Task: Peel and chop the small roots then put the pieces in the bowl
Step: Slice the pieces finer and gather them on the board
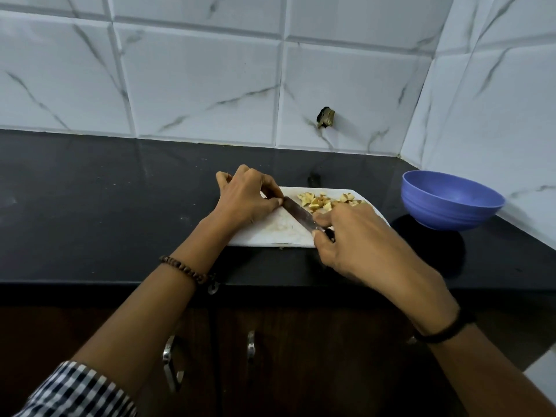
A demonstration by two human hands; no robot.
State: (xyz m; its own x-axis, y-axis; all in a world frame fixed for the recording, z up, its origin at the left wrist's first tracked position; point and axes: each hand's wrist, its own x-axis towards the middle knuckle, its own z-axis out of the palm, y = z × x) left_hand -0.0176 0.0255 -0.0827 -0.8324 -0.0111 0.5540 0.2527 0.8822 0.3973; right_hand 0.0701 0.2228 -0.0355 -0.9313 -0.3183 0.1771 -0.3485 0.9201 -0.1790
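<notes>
so there's a white cutting board [270, 233] on a black counter [90, 206], with a pile of chopped root pieces [320, 201] sitting at its far side. the right hand [355, 236] is wrapped around the handle of a knife [299, 213], blade lying angled across the board, tip pointing far-left. the left hand [246, 197] pinches down right at the blade tip with its fingertips; can't tell if there's a bit of root under them. a blue bowl [451, 203] sits on the counter just right of the board, and it looks empty from here. beaded bracelet [186, 269] on the left wrist.
</notes>
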